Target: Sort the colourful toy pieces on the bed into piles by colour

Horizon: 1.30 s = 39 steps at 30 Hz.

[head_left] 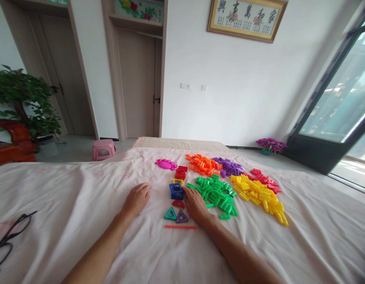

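A column of magnetic building tiles lies on the cloth between my hands. It has red tiles point(180, 172) at the far end, a yellow tile point(178, 182), then blue square frames point(176, 191) overlapping one another. Nearer me are a red half-round tile point(178, 204), a teal triangle point(170, 214), a purple triangle point(182, 216) and a thin orange stick point(181, 227). My left hand point(137, 200) rests on the cloth left of the column, holding nothing, fingers loosely bent. My right hand point(195, 204) lies flat, its fingertips at the blue frames' right edge; contact is unclear.
Right of the column lie piles of green pieces point(216, 193), orange pieces point(203, 164), purple pieces point(229, 166), yellow pieces point(256, 193) and red pieces point(266, 180). A pink toy point(166, 164) sits behind. Black glasses point(11, 240) lie far left on the cloth point(81, 197).
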### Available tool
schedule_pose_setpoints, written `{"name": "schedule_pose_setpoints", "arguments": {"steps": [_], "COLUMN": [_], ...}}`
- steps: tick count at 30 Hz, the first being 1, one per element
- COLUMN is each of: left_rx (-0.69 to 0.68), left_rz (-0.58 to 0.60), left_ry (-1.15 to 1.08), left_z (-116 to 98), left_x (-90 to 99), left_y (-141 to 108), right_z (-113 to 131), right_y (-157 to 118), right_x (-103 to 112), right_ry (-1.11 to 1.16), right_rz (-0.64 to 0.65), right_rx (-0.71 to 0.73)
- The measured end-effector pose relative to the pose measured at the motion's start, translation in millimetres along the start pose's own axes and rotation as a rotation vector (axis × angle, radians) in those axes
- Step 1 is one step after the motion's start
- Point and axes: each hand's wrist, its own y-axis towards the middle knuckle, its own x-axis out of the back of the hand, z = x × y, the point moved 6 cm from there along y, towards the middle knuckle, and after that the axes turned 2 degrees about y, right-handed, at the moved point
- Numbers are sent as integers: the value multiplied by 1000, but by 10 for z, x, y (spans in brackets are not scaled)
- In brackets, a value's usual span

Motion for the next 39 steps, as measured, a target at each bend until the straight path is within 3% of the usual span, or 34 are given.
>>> {"name": "schedule_pose_setpoints", "arguments": {"steps": [19,26,30,36,39], "left_rx": [-33,-58,-80,-210,-263], "left_rz": [45,48,64,29,52], "left_ry": [-71,-68,-179,-297,-269], "left_z": [83,83,-85,-653,-838], "left_x": [19,9,30,12,-64], "left_y": [-137,-130,-127,-118,-110], "right_z": [37,99,138,221,282], "right_y": [9,4,-14,-20,-29], "right_x": [34,16,-5,29,51], "right_ry": [-38,-15,26,130,183], "right_rz": [28,54,53,41,54], "right_rx": [-16,79,155,258,336]}}
